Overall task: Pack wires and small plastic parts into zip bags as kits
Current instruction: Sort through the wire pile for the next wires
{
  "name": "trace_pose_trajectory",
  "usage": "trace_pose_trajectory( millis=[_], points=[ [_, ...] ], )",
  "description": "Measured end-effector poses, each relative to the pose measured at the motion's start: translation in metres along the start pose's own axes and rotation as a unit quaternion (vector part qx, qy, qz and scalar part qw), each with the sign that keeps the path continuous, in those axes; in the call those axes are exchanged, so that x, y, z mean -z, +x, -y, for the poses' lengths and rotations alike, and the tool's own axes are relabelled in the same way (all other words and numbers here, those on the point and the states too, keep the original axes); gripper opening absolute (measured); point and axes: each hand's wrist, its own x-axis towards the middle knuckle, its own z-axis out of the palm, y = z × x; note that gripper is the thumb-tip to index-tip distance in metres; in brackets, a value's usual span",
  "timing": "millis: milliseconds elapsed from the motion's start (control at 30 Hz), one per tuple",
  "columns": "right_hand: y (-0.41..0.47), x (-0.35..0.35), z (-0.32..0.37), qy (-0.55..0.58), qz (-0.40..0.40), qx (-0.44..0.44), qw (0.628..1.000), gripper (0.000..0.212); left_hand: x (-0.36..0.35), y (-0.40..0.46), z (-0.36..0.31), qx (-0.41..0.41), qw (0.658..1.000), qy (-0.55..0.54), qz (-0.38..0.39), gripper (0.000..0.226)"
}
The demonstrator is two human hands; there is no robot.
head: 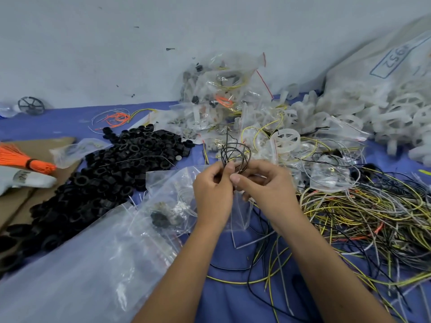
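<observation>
A coiled black wire (235,152) stands up in loops at the centre of the head view. My left hand (213,191) and my right hand (263,183) both pinch it at the base of the loops. A small clear zip bag (241,214) hangs below my hands; which hand holds it I cannot tell. Left of my left hand lies another clear zip bag (170,206) with a black part and small pieces inside.
A heap of black plastic rings (116,169) covers the left of the blue table (233,299). Tangled yellow, black and grey wires (363,220) spread at the right. Packed zip bags (224,94) and white plastic wheels (396,113) pile at the back. An orange wire bundle (21,157) lies far left.
</observation>
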Motion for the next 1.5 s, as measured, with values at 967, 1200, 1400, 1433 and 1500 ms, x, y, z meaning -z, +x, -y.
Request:
trace_pose_trajectory(
  millis=[967, 1200, 1400, 1433, 1500],
  points=[
    [0.0, 0.021, 0.015, -0.473, -0.078, 0.021, 0.877, 0.025, -0.003, -0.009, -0.007, -0.085, 0.973, 0.139, -0.165, 0.02],
    [-0.003, 0.019, 0.022, -0.169, 0.068, -0.122, 0.976, 0.013, -0.006, -0.014, -0.006, -0.18, 0.954, 0.216, -0.099, 0.017],
    [-0.006, 0.015, 0.021, -0.165, 0.172, -0.109, 0.965, 0.025, -0.003, -0.016, -0.01, -0.243, 0.944, 0.205, -0.085, 0.016],
    [-0.007, 0.014, 0.019, -0.181, 0.179, -0.115, 0.96, 0.029, -0.003, -0.017, -0.01, -0.255, 0.942, 0.204, -0.081, 0.016],
    [-0.007, 0.013, 0.013, -0.234, 0.182, -0.125, 0.947, 0.029, -0.006, -0.019, -0.011, -0.287, 0.934, 0.202, -0.071, 0.016]
  ],
)
